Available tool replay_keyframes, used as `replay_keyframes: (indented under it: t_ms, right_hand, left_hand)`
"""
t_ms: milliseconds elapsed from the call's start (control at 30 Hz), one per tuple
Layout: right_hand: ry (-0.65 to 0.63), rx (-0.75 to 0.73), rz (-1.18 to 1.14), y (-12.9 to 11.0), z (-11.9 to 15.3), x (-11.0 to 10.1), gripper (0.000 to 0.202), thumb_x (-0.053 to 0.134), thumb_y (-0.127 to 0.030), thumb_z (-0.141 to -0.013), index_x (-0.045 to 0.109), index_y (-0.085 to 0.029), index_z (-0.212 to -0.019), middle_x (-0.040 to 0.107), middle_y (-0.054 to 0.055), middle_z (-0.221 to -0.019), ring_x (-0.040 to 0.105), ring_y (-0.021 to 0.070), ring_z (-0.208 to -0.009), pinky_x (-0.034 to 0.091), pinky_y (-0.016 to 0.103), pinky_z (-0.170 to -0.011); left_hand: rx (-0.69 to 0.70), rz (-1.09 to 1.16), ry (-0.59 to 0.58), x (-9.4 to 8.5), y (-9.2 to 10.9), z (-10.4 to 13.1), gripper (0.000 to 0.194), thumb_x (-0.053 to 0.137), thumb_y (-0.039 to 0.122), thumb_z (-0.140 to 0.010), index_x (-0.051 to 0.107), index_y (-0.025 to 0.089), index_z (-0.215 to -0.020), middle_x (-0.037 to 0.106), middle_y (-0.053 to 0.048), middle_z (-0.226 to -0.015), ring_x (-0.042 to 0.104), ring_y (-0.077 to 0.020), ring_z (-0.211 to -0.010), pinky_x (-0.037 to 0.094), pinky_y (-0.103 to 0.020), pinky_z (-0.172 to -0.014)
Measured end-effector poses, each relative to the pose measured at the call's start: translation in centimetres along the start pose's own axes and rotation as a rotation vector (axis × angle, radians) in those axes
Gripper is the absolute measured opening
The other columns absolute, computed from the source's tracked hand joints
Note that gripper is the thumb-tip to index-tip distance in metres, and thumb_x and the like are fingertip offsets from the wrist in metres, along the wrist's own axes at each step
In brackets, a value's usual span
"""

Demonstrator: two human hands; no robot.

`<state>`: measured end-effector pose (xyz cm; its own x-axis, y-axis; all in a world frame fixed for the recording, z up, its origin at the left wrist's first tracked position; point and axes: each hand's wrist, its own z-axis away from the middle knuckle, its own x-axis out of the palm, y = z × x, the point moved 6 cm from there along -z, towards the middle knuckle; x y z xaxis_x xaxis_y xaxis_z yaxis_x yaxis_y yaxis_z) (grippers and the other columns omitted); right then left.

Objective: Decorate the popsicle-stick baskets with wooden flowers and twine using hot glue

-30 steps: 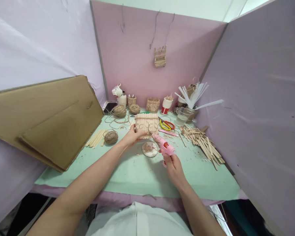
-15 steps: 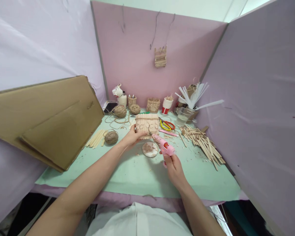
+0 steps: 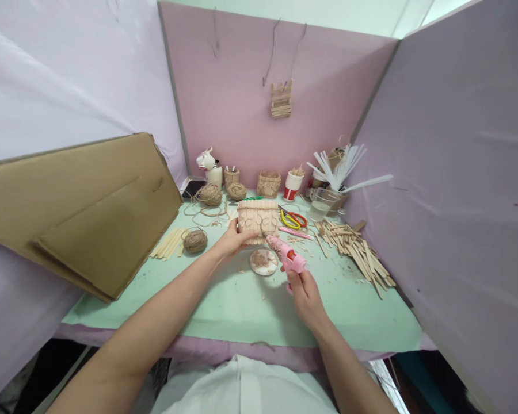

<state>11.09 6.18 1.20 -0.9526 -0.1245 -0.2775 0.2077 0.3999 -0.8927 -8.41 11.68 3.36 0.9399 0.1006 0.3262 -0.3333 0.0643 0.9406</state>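
Observation:
My left hand [image 3: 237,238] grips the lower left side of a small wooden-stick box [image 3: 258,215], which has leaf-shaped pieces and a twine band on its front. In my right hand [image 3: 303,290] is a pink glue gun [image 3: 287,255], its nozzle pointing up and left at the box's lower front. Whether the tip touches the wood I cannot tell. Below the box lies a round white dish [image 3: 264,270] with small brown wood bits in it.
Wooden sticks [image 3: 362,253] lie heaped at right, near scissors [image 3: 291,218] and a cup of white glue sticks [image 3: 334,195]. Twine balls [image 3: 195,241], pale sticks [image 3: 169,244] and a cardboard sheet [image 3: 90,218] are at left. A red-and-white cup [image 3: 292,187] stands behind.

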Motion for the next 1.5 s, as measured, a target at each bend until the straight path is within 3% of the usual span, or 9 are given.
replay_keyframes:
  t_ms: [167, 433, 667, 867, 967, 1033, 1167, 1267, 1500]
  right_hand:
    - [-0.036, 0.018, -0.005, -0.3, -0.1, 0.2, 0.042, 0.036, -0.051, -0.091, 0.058, -0.019, -0.105, 0.055, 0.004, -0.078, 0.051, 0.0170, -0.068, 0.041, 0.028, -0.056]
    - [-0.035, 0.005, 0.068, -1.8, 0.5, -0.2, 0.030, 0.036, -0.044, -0.094, 0.054, -0.021, -0.100, 0.054, 0.004, -0.085, 0.050, 0.0169, -0.075, 0.042, 0.030, -0.063]
    - [0.116, -0.192, 0.344, -4.0, -0.1, -3.3, 0.024, 0.037, -0.039, -0.093, 0.051, -0.021, -0.099, 0.053, 0.006, -0.091, 0.049, 0.0198, -0.084, 0.040, 0.033, -0.073]
    - [-0.068, 0.073, 1.108, 0.9, -1.5, -6.5, 0.016, 0.053, -0.031, -0.083, 0.057, -0.015, -0.085, 0.058, 0.013, -0.087, 0.052, 0.0265, -0.084, 0.036, 0.035, -0.069]
    - [-0.158, 0.199, 1.225, 2.3, -1.3, -7.8, 0.023, 0.057, -0.038, -0.082, 0.060, -0.015, -0.085, 0.060, 0.014, -0.088, 0.055, 0.0291, -0.085, 0.034, 0.034, -0.064]
    - [-0.102, 0.133, 1.205, 1.2, -1.6, -8.0, 0.029, 0.060, -0.042, -0.080, 0.062, -0.016, -0.093, 0.061, 0.014, -0.093, 0.056, 0.0298, -0.088, 0.034, 0.034, -0.066]
    - [0.129, -0.248, 0.942, -3.8, -3.2, -6.1, 0.020, 0.057, -0.033, -0.086, 0.062, -0.023, -0.101, 0.062, 0.007, -0.100, 0.056, 0.0240, -0.095, 0.033, 0.036, -0.079]
    - [0.158, -0.459, 0.747, -6.1, -4.6, -3.0, 0.013, 0.055, -0.029, -0.088, 0.065, -0.024, -0.092, 0.063, 0.004, -0.097, 0.055, 0.0205, -0.096, 0.030, 0.036, -0.084]
    - [0.095, -0.527, 0.680, -6.0, -6.1, 0.4, 0.009, 0.058, -0.027, -0.087, 0.066, -0.024, -0.086, 0.065, 0.002, -0.089, 0.053, 0.0190, -0.092, 0.027, 0.036, -0.084]
  left_hand:
    - [0.030, -0.031, 0.023, 0.0, 0.1, 0.1, 0.075, 0.080, 0.022, -0.059, 0.035, 0.021, -0.119, 0.049, -0.016, -0.134, 0.054, -0.0272, -0.117, 0.048, -0.045, -0.094]
    - [0.326, -0.250, 0.090, -0.5, 1.4, 0.2, 0.086, 0.081, 0.023, -0.058, 0.030, 0.018, -0.127, 0.044, -0.017, -0.138, 0.047, -0.0238, -0.124, 0.040, -0.038, -0.103]
    - [0.114, -0.116, 0.113, -1.4, -0.2, -1.0, 0.070, 0.079, 0.025, -0.061, 0.039, 0.021, -0.118, 0.052, -0.014, -0.130, 0.055, -0.0239, -0.115, 0.048, -0.038, -0.093]
    - [0.010, -0.016, 0.077, -1.1, -0.2, -0.5, 0.066, 0.078, 0.027, -0.063, 0.041, 0.021, -0.117, 0.053, -0.014, -0.130, 0.058, -0.0234, -0.111, 0.051, -0.035, -0.088]
    - [-0.007, -0.014, 0.075, -0.9, -0.2, -0.3, 0.068, 0.079, 0.026, -0.062, 0.041, 0.022, -0.118, 0.054, -0.014, -0.130, 0.059, -0.0241, -0.111, 0.051, -0.037, -0.088]
    - [-0.007, -0.005, 0.054, -0.8, -0.4, -0.4, 0.070, 0.080, 0.025, -0.061, 0.041, 0.022, -0.119, 0.053, -0.014, -0.130, 0.058, -0.0246, -0.113, 0.051, -0.038, -0.089]
    - [0.008, 0.014, -0.010, -0.2, -0.8, -0.4, 0.074, 0.081, 0.023, -0.059, 0.040, 0.023, -0.120, 0.053, -0.014, -0.131, 0.057, -0.0262, -0.114, 0.050, -0.042, -0.091]
    - [0.001, 0.003, -0.064, 0.3, -1.1, -0.3, 0.076, 0.081, 0.024, -0.059, 0.039, 0.023, -0.122, 0.053, -0.015, -0.130, 0.057, -0.0274, -0.113, 0.050, -0.045, -0.091]
    - [-0.034, -0.042, -0.103, 0.7, -1.6, 0.1, 0.076, 0.081, 0.026, -0.059, 0.038, 0.022, -0.122, 0.055, -0.016, -0.128, 0.059, -0.0276, -0.110, 0.051, -0.044, -0.088]
